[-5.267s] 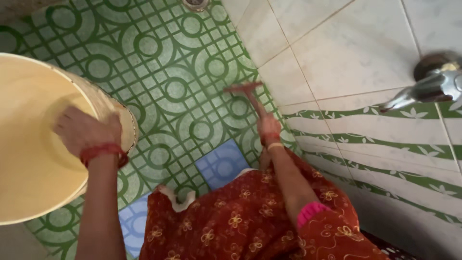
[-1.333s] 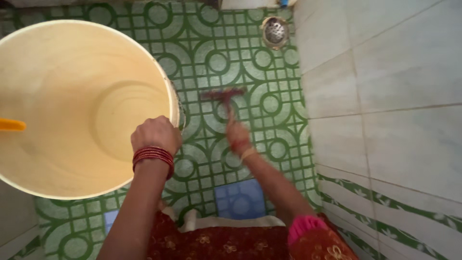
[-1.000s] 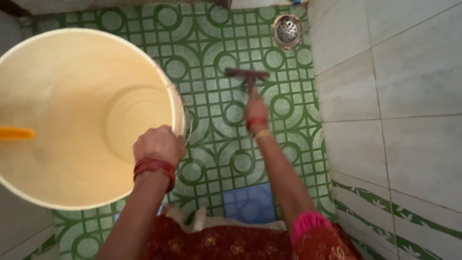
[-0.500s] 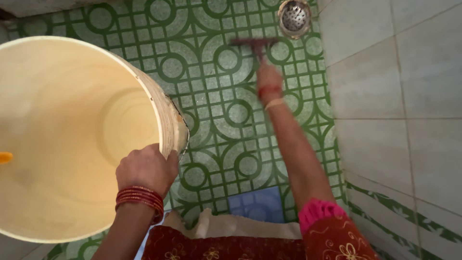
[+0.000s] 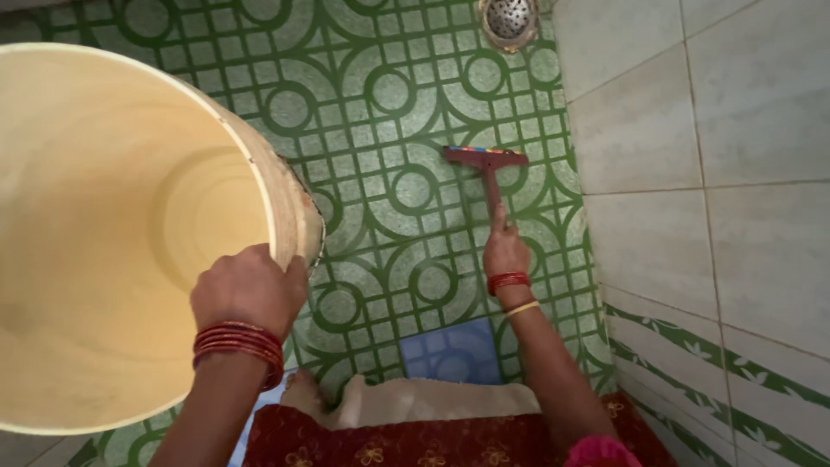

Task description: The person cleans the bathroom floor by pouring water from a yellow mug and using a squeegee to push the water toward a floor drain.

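The left hand curls its fingers over the smooth rim of a large, round cream plastic bucket, tilted so its ribbed inside shows, its left side cut off by the frame; the right hand is closed around the thin handle of a red floor wiper, whose flat blade lies on the green circle-patterned floor tiles. A round perforated metal drain sits beyond, near the glossy pale wall tiles; the blade's edge seems rubber, though it is hard to make out.

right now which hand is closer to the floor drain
Right. The right hand grips the red scrubber on the green tiles, directly below the floor drain near the wall. The left hand is farther, holding the bucket rim.
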